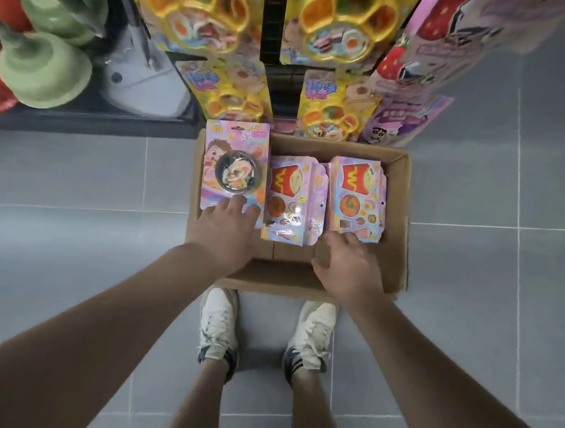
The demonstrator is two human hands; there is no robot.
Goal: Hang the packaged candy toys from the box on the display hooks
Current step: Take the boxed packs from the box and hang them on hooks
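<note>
Restocking is at the pick-up step: both hands are lowered into the cardboard box [399, 218] standing on the grey tiled floor [84, 175] at mid-frame. The left grip [224, 226] is laid over the near edge of the noodle-bowl pack [235, 161] at the left side of the box. Its fingers are spread on the card face, but it cannot be told whether the pack is truly clasped, since its underside is hidden. The right grip [346, 264] is set against the near edge of the right fries pack [355, 190], fingers bent toward it. A firm hold cannot be confirmed there either. A second fries pack [290, 195] is left untouched between the two.

Yellow packs [329, 116] already hung are seen just beyond the box, toward the upper middle of the frame; the hooks themselves cannot be made out.

For the next move, one pack would probably need to be pinched firmly and lifted out of the box. It would then be raised with its punched hang hole uppermost, and that hole lined up with a free hook.
</note>
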